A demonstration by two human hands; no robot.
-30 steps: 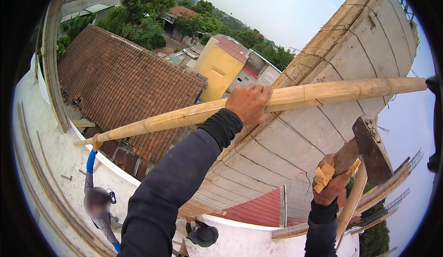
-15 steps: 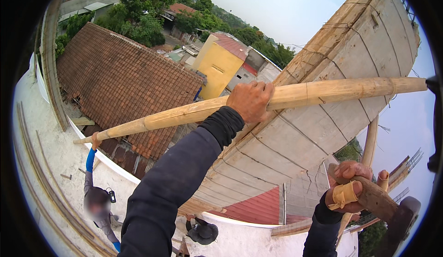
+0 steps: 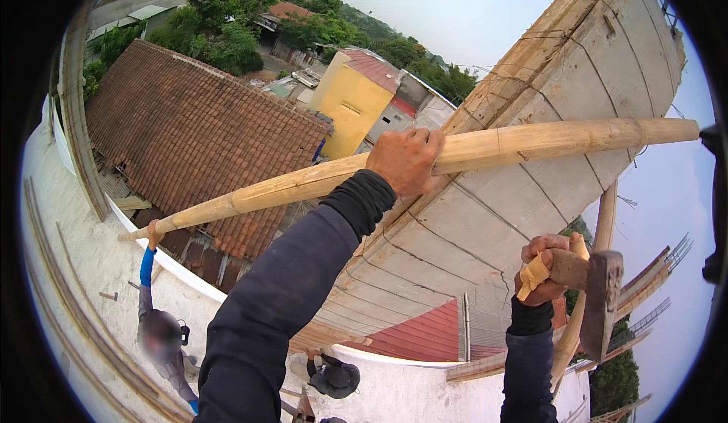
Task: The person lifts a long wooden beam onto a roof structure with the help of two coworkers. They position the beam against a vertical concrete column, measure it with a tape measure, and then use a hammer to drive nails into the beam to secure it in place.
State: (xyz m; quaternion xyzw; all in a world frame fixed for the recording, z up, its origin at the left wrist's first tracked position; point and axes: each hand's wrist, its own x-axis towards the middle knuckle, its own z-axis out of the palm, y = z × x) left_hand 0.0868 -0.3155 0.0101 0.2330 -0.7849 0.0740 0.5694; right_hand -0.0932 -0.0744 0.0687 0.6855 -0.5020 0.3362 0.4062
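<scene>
My left hand (image 3: 408, 161) is closed over the middle of a long bamboo pole (image 3: 303, 185), which slants across in front of the concrete beam (image 3: 470, 252). A small nail (image 3: 523, 156) sticks out of the pole to the right of that hand. In my right hand (image 3: 538, 256) is a hammer (image 3: 604, 301), gripped by its wooden handle below the pole's right part. Its dark metal head points downward, clear of the pole. A yellowish wrap covers one of the right hand's digits. At the pole's left end, a co-worker's hand (image 3: 155, 233) holds it from below.
Wires and wooden boards (image 3: 523, 66) bind the beam's edge. Below, a co-worker (image 3: 161, 339) stands on the pale floor beside long poles (image 3: 83, 324); another person (image 3: 334, 377) is near the beam's foot. An upright bamboo pole (image 3: 605, 222) stands at right. Beyond lies a tiled roof (image 3: 197, 135).
My right hand has raised and turned the hammer, so its head now shows higher and further left. My left hand keeps its grip on the pole, and the view has shifted slightly.
</scene>
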